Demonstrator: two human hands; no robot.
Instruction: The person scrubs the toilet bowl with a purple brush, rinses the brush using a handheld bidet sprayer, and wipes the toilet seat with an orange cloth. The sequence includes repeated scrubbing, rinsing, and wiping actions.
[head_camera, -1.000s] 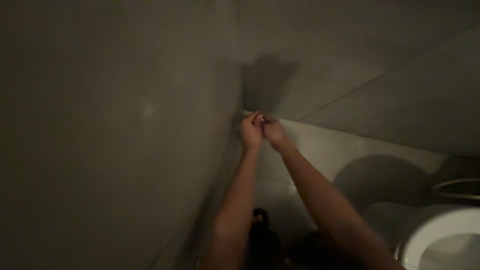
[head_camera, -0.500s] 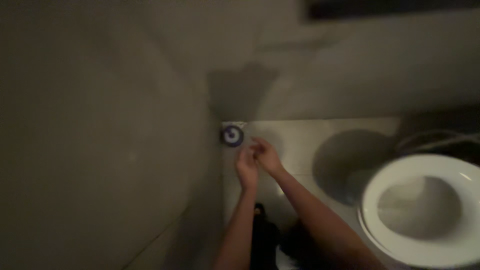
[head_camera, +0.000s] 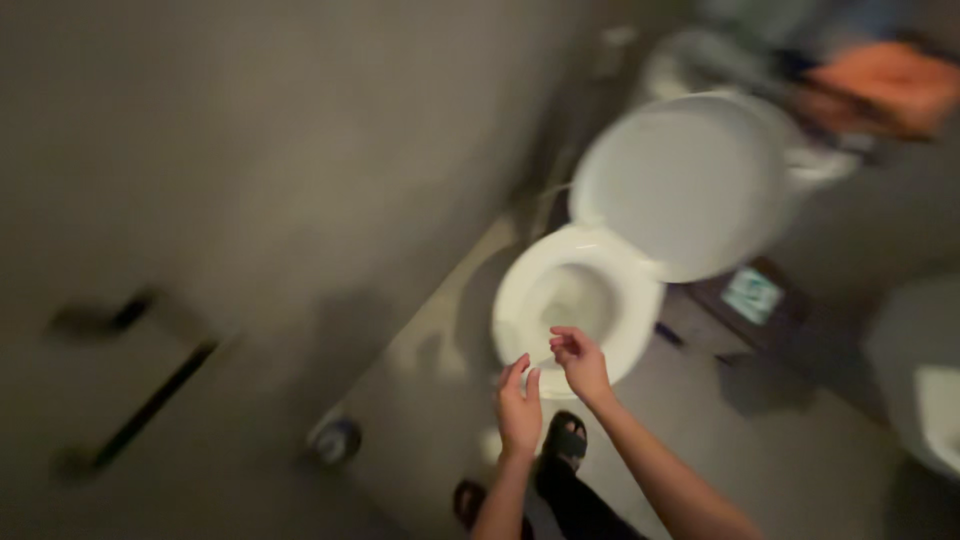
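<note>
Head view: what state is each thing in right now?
Toilet lid: raised.
Toilet seat: down, bowl open.
Left hand: fingers open, nothing clearly held.
Right hand: fingers curled, contents too blurred to tell.
Round floor object: lying by the wall.

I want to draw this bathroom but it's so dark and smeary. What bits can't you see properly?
Head view only:
- Whether the left hand or right hand pinches anything: too small, blurred.
- Orange shape top right: motion blur.
- Small round object by the grey wall: dim, blurred.
- White basin: cut by right edge.
- White toilet bowl inside: shadowed.
</note>
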